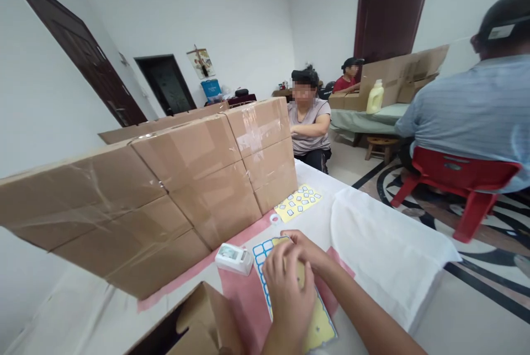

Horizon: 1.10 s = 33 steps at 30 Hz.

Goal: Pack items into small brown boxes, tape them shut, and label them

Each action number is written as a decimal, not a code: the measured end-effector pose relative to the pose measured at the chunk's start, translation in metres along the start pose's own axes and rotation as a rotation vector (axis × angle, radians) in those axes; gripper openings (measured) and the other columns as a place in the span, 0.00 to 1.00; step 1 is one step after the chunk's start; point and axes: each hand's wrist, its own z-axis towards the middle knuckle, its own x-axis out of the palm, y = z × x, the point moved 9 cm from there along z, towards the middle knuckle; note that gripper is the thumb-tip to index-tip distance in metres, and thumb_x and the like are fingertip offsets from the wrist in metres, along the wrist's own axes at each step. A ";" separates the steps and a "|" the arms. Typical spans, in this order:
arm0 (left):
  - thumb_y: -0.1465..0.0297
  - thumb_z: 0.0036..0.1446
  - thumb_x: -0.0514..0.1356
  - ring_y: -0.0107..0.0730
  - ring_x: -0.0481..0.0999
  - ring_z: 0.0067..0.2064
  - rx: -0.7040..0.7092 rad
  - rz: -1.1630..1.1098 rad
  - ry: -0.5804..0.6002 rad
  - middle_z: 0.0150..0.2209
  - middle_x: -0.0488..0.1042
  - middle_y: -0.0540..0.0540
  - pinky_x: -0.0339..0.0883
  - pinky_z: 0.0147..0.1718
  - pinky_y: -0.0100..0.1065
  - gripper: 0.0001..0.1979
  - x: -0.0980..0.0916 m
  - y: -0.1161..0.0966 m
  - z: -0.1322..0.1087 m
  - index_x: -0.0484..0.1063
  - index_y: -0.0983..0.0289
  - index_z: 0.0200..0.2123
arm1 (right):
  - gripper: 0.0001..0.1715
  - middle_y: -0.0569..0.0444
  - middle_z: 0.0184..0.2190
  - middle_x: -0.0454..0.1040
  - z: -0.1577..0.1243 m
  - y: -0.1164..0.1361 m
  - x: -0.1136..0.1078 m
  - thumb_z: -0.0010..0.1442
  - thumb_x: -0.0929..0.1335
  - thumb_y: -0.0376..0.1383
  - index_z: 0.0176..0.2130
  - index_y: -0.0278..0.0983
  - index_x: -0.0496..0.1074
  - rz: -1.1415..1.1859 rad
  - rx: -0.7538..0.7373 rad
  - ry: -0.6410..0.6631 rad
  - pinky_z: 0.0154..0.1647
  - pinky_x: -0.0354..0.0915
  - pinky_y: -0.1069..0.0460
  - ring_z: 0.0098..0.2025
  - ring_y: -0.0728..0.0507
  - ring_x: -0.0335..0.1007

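Observation:
A yellow sticker sheet (325,324) with blue-outlined label frames along its left side lies at a slant on the table in front of me. Over its middle, my left hand (287,283) has its fingers bent and close together, and their tips are hard to see. My right hand (306,250) is at the sheet's far end, its fingers curled round the edge there. Part of the right hand is hidden behind the left. Just left of the sheet sits a small white box-shaped device (234,259) with a picture on top.
Taped cardboard boxes (207,178) form a wall along the left. An open carton (207,316) stands at the near left. Beyond the sheet lie a tape roll (275,219) and a yellow patterned sheet (298,203). Several people sit nearby, one on a red chair (459,173).

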 end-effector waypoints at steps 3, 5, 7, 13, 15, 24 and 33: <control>0.52 0.66 0.48 0.68 0.50 0.72 -0.052 -0.056 -0.185 0.70 0.53 0.70 0.45 0.63 0.78 0.31 0.005 0.016 0.017 0.54 0.57 0.68 | 0.11 0.61 0.22 0.63 0.004 -0.006 -0.012 0.47 0.71 0.36 0.26 0.38 0.63 0.056 0.024 -0.042 0.28 0.56 0.55 0.26 0.51 0.57; 0.52 0.66 0.49 0.68 0.50 0.72 -0.016 -0.095 -0.279 0.70 0.53 0.70 0.47 0.62 0.77 0.32 0.007 0.027 0.018 0.48 0.56 0.69 | 0.12 0.62 0.23 0.65 0.006 -0.010 -0.018 0.49 0.72 0.37 0.30 0.38 0.65 0.053 0.046 -0.069 0.28 0.56 0.54 0.25 0.50 0.58; 0.55 0.67 0.49 0.66 0.50 0.72 0.001 -0.117 -0.329 0.70 0.53 0.69 0.48 0.63 0.76 0.32 0.007 0.038 0.015 0.43 0.54 0.70 | 0.13 0.60 0.26 0.69 0.006 -0.004 -0.024 0.49 0.73 0.37 0.33 0.37 0.68 0.009 -0.013 -0.094 0.31 0.59 0.54 0.29 0.49 0.63; 0.62 0.69 0.51 0.55 0.55 0.72 -0.094 -0.105 -0.472 0.69 0.61 0.67 0.52 0.66 0.64 0.27 -0.012 0.050 0.012 0.56 0.60 0.68 | 0.15 0.54 0.31 0.75 0.007 -0.006 -0.028 0.52 0.75 0.42 0.35 0.34 0.74 -0.138 0.003 -0.062 0.35 0.64 0.53 0.34 0.46 0.68; 0.63 0.68 0.54 0.53 0.58 0.71 -0.112 -0.089 -0.533 0.68 0.64 0.65 0.53 0.66 0.61 0.25 -0.018 0.049 0.011 0.61 0.61 0.66 | 0.16 0.54 0.30 0.75 0.008 -0.010 -0.027 0.53 0.75 0.44 0.32 0.34 0.74 -0.171 0.021 -0.037 0.34 0.64 0.53 0.32 0.46 0.67; 0.69 0.67 0.55 0.51 0.65 0.67 -0.097 -0.158 -0.492 0.60 0.75 0.59 0.54 0.63 0.59 0.21 -0.012 0.050 0.011 0.69 0.59 0.62 | 0.10 0.57 0.29 0.73 0.008 0.003 -0.015 0.57 0.72 0.40 0.31 0.34 0.74 -0.265 -0.095 0.032 0.39 0.63 0.52 0.34 0.47 0.66; 0.71 0.67 0.54 0.46 0.68 0.64 -0.124 -0.270 -0.523 0.56 0.78 0.56 0.55 0.63 0.53 0.18 -0.013 0.055 0.010 0.73 0.57 0.58 | 0.08 0.56 0.31 0.75 0.004 0.010 -0.010 0.58 0.71 0.38 0.32 0.34 0.75 -0.252 -0.097 0.035 0.42 0.64 0.52 0.36 0.46 0.70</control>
